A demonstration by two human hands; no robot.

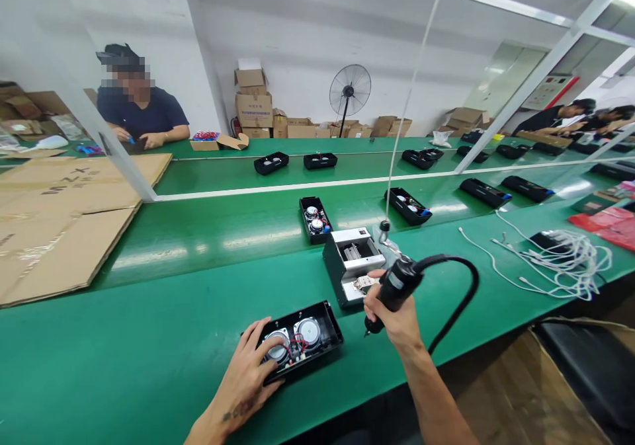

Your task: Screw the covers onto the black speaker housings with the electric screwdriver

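The left hand [248, 372] lay spread, fingers open, on the near end of a black speaker housing [301, 340] at the front edge of the green worktop [149, 339], pressing it flat; two round drivers with red wires showed inside the open shell. The housing's long axis ran left to right, tilted slightly up and away toward the right. The right hand [394, 316] was closed around a black electric screwdriver [394, 289], its tip pointing down just to the right of the housing's right end, apart from it, so the right hand was the nearer one to that end. A thick cable looped from the tool's top, and a thin cord rose from it to overhead. Just behind the tool stood a grey screw-feeder box [353, 263], close enough to crowd the hand. Further back lay other open housings [315, 219], white cables [555, 256] to the right, flattened cardboard [64, 220] to the left, and a seated person [141, 111] across the worktop.
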